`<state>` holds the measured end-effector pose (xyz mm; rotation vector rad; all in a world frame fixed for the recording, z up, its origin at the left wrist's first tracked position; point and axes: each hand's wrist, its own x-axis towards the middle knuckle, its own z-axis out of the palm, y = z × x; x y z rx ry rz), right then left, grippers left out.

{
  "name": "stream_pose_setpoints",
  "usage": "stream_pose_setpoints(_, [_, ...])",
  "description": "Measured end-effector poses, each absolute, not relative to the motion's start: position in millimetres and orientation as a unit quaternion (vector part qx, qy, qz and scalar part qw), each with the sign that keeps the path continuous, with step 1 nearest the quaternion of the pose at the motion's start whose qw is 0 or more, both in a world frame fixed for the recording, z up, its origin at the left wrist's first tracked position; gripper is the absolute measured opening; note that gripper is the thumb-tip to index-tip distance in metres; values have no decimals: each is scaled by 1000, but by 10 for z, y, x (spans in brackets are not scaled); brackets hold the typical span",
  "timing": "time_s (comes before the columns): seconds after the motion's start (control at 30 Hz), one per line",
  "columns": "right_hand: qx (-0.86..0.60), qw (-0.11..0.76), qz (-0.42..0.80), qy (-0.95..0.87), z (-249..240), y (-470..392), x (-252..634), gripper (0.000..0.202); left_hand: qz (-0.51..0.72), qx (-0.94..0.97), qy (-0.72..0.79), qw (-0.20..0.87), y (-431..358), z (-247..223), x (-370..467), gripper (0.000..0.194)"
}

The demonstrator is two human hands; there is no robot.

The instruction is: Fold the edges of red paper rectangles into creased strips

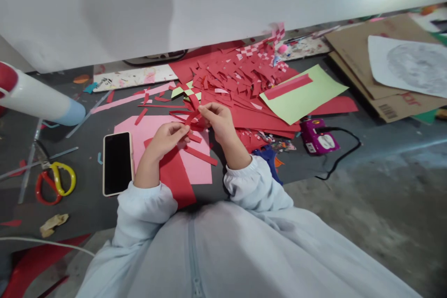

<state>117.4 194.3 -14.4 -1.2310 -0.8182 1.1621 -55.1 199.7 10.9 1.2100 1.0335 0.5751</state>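
Note:
Thumb and fingers of my left hand [167, 138] are closed on a red paper strip [192, 117]. My right hand [220, 123] pinches the strip's upper end, just to the right of and above the left. More red strips loop beside my fingers, and their ends are partly hidden. Under the hands lie a pink sheet [204, 172] and a red sheet [176, 177]. A loose red strip [200, 154] rests across the pink sheet. Just beyond my hands is a woven green and red paper piece [188, 89].
Left are a phone [118, 163], scissors [56, 181] and a white bottle [42, 98]. Red paper scraps [230, 72] heap at the back. To the right lie a green sheet [303, 98], a purple box [318, 137] with a black cord, and cardboard [356, 42].

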Motion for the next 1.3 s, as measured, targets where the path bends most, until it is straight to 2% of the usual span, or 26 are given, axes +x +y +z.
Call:
stream_pose_setpoints(0.3, [-530,597,490,-351,-142,1965,1192,52,317,513,496,625,2042,95,-540,17])
stream_pose_setpoints(0.57, [-546,577,469,-385,-138,1980,1168,51,417,497,502,572,2068,64,-547,16])
stream_pose_setpoints(0.7, [-566,558,423,-435,-126,1945,1167,44,474,454,504,561,2083,67,-565,17])
stream_pose_setpoints(0.8, [-593,537,364,-476,-75,1889,1203,31,511,409,512,557,2093,86,-574,17])
stream_pose_setpoints(0.9, [-663,450,209,-561,0,1830,1300,13,528,377,524,551,2091,89,-568,17])
stream_pose_setpoints(1.0, [-701,321,111,-627,46,1780,1437,30,532,369,533,545,2079,79,-552,14])
stream_pose_setpoints(1.13, [-709,175,91,-677,34,1721,1556,50,530,371,535,543,2068,77,-543,14])
stream_pose_setpoints(1.3, [-732,128,56,-666,3,1698,1527,42,526,371,537,545,2075,93,-547,19])
